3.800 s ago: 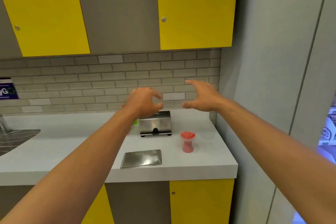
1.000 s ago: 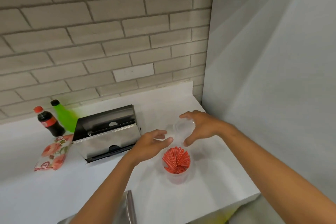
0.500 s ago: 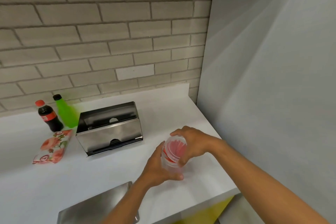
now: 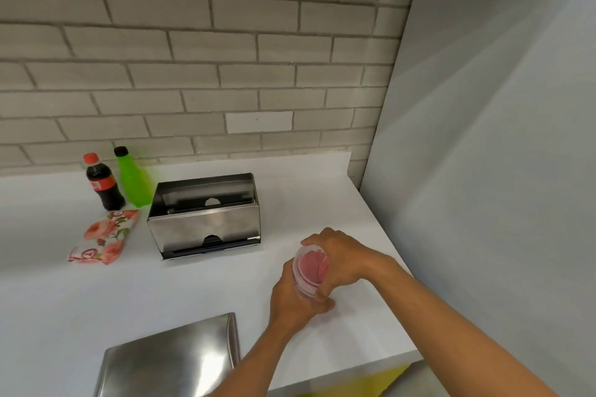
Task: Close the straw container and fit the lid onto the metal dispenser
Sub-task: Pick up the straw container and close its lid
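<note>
Head view shows us midway through the first step: our left hand (image 4: 290,296) wraps the body of the straw container (image 4: 310,274) from the near side, while our right hand (image 4: 338,259) curls over its top, apparently pressing the clear cap down; whether it has seated, we cannot tell. Red straws show through the plastic between our fingers. Next, we judge, comes letting go and reaching for the metal lid (image 4: 171,361), lying flat just left of our left forearm, then carrying it to the open metal dispenser (image 4: 206,222) beyond and left of our hands. Past the dispenser stand a cola bottle (image 4: 103,182), a green bottle (image 4: 132,180) and a floral packet (image 4: 104,237); none blocks that path.
</note>
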The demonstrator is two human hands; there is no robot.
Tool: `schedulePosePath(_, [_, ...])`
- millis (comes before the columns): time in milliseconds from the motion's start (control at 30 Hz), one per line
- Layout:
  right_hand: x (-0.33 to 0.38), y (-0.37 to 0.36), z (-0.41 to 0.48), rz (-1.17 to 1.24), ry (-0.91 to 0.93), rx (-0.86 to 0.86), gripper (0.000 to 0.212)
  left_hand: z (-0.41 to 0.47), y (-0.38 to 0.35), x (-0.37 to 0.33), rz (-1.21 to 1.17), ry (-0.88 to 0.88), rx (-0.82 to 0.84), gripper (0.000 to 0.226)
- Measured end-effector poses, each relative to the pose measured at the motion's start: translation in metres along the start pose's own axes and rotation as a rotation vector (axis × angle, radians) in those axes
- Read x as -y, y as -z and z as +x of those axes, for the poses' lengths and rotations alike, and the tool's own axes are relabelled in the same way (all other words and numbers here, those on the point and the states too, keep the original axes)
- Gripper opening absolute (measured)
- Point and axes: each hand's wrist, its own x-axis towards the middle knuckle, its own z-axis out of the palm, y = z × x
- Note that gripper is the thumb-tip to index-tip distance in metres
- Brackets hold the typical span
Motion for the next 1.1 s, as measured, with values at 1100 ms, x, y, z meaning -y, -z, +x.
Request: schedulePosePath(1100, [0.011,0.016,0.008,-0.169,0.042,0.194,0.12,0.002,-0.007,0.006,0.075,-0.009,-0.046,0.1])
